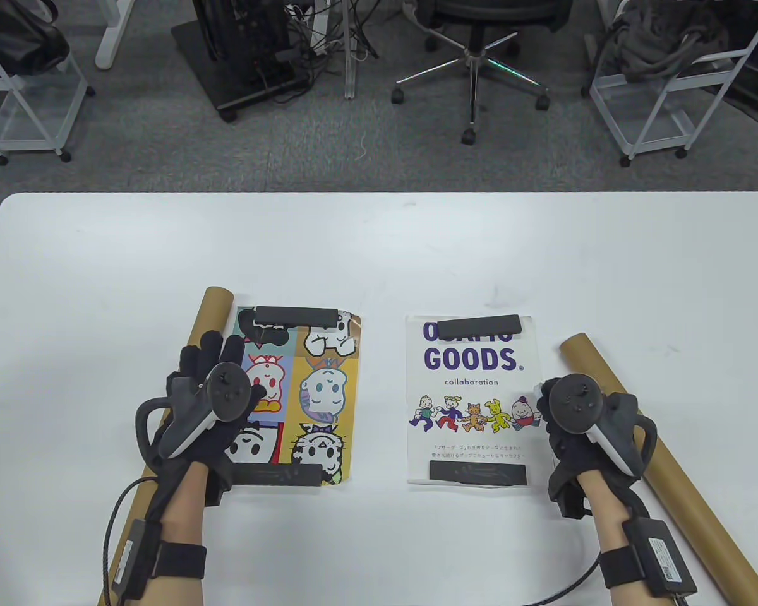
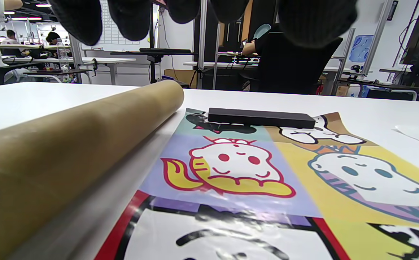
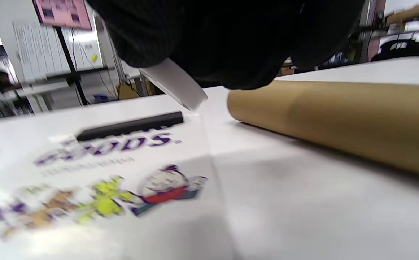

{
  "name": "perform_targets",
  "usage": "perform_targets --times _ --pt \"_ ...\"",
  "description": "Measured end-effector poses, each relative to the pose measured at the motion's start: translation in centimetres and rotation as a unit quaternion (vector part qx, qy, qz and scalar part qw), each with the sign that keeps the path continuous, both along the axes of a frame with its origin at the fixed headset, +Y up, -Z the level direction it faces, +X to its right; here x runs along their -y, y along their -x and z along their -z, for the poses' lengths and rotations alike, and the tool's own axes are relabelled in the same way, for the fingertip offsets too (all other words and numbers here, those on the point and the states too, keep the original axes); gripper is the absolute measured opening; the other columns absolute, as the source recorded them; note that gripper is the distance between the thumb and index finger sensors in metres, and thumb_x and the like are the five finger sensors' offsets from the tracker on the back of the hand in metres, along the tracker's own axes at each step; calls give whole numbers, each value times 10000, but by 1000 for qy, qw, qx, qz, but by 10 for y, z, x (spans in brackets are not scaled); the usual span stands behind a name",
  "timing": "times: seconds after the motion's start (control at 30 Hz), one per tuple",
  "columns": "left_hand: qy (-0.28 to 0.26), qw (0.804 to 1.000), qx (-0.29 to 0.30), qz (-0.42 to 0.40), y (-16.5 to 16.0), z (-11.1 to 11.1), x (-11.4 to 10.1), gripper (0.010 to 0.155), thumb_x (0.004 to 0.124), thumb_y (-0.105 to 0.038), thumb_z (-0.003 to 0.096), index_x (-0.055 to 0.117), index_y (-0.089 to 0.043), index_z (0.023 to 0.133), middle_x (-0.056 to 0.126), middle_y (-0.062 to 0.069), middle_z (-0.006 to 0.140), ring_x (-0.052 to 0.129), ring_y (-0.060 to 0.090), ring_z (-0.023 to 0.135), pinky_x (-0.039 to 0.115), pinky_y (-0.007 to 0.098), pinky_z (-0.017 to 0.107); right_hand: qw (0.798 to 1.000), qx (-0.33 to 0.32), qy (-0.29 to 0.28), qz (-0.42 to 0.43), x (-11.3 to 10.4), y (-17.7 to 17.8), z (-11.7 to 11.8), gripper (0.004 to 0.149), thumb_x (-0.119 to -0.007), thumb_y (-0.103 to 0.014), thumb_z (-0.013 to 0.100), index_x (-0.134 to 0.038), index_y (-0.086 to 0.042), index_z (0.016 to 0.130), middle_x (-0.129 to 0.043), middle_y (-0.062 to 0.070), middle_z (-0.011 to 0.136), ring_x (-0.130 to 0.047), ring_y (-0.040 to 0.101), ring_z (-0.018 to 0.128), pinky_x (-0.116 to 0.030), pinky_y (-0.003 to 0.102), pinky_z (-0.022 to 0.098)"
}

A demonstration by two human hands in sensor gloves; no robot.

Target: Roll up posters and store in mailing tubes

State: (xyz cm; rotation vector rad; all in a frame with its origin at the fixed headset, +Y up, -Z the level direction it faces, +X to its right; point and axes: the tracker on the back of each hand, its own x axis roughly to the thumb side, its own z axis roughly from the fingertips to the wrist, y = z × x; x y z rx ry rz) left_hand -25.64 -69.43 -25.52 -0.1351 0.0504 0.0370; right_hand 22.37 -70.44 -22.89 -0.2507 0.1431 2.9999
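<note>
white poster (image 3: 97, 202) edge pinched by right hand (image 1: 575, 423) only in wrist view; left hand (image 1: 208, 404) spread.

**Three cameras: one overhead, two skimming the table**

The table view looks steeply down from above the person's side, taking in the white table (image 1: 379, 240), both hands and the office floor beyond its far edge. The left wrist view sits very low, nearly at table level, facing away from the person along the left mailing tube (image 2: 68, 144) and across the colourful poster (image 2: 267, 173). The right wrist view is just as low and tilted, very close to the white poster (image 3: 122, 162) and the right mailing tube (image 3: 339, 119), and partly blurred. Each wrist view shares its tube, poster and far black bar with the table view.
</note>
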Motion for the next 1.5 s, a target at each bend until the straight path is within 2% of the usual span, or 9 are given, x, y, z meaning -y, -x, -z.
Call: perform_targets --times 0.07,0.23,0.73,1.0,1.07,1.17,1.3,1.4,1.5 --pt "2 1000 0 -2 0 0 0 802 610 -587 550 266 -304 1216 234 76 1320 402 467 1204 484 650 854 995 -5 33 -89 7 6 1 383 -733 -287 513 -752 -144 867 -815 154 867 -869 389 695 -630 668 661" --pt "1 1000 -1 -3 1 0 0 801 610 -588 549 265 -309 1216 233 77 1321 386 468 1206 475 653 856 982 -14 71 -177 22 11 3 379 -740 -300 504 -758 -168 860 -823 130 864 -875 369 698 -637 655 669" --pt "-2 1000 -4 -13 5 1 -3 794 612 -594 548 290 -313 1217 240 70 1323 402 485 1200 487 648 854 966 -14 120 -229 47 12 6 384 -777 -324 478 -775 -193 839 -830 90 814 -871 341 662 -630 646 682" --pt "-2 1000 -4 -13 6 1 -4 791 613 -594 548 298 -315 1218 252 71 1323 415 479 1201 494 646 854 966 -17 114 -232 45 11 6 417 -748 -350 483 -767 -180 864 -826 105 846 -867 362 691 -623 655 681" --pt "-1 1000 -3 -14 6 1 -5 783 614 -594 548 312 -321 1217 267 65 1324 425 483 1197 498 645 853 965 -22 117 -234 39 11 4 424 -739 -356 489 -764 -182 875 -824 107 860 -868 364 706 -623 654 683" --pt "-8 1000 -4 -22 7 1 -6 776 617 -592 546 335 -322 1217 299 62 1324 447 476 1196 510 642 851 973 -21 95 -211 21 8 4 428 -728 -366 494 -760 -187 881 -824 105 872 -871 366 719 -627 656 680" --pt "-2 1000 -1 -20 6 1 -5 772 616 -593 547 340 -323 1215 307 63 1325 457 475 1195 513 643 849 994 -26 57 -84 -5 3 5 471 -700 -371 511 -718 -166 935 -791 137 940 -849 402 782 -622 669 675" --pt "3 1000 0 -18 6 2 -3 772 615 -594 547 338 -324 1216 309 48 1325 457 461 1200 516 644 848 995 -85 60 5 -14 5 9 519 -688 -371 519 -669 -146 986 -731 174 1024 -796 451 870 -599 687 679" --pt "3 1000 2 -27 5 2 -4 771 615 -590 548 340 -321 1216 309 48 1325 457 455 1202 511 647 849 994 -102 41 30 -18 11 13 546 -681 -374 521 -636 -135 1010 -695 192 1058 -765 473 907 -589 694 681"
